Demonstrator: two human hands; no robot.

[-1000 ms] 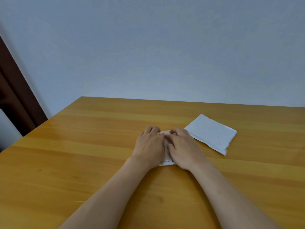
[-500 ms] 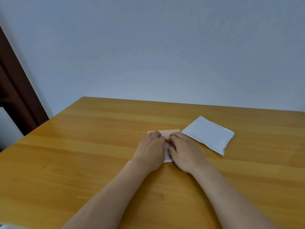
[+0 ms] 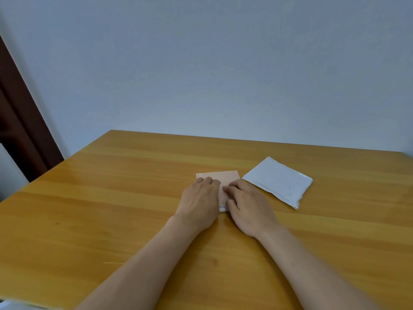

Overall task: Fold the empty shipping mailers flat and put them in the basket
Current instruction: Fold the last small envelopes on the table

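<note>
A small pale pink mailer (image 3: 220, 175) lies flat on the wooden table (image 3: 111, 198), folded, with a white printed edge showing between my hands. My left hand (image 3: 200, 203) and my right hand (image 3: 249, 206) lie side by side on top of it, fingers pressing it down; most of it is hidden under them. A second mailer, white and folded flat (image 3: 278, 181), lies on the table just to the right of my right hand, untouched. No basket is in view.
A plain grey-blue wall rises right behind the table's far edge. A dark brown door frame (image 3: 20, 121) stands at the left, beyond the table's left edge.
Both hands have slid back toward me along the pink mailer, so more of its far end now shows beyond my fingertips. The white mailer has not moved.
</note>
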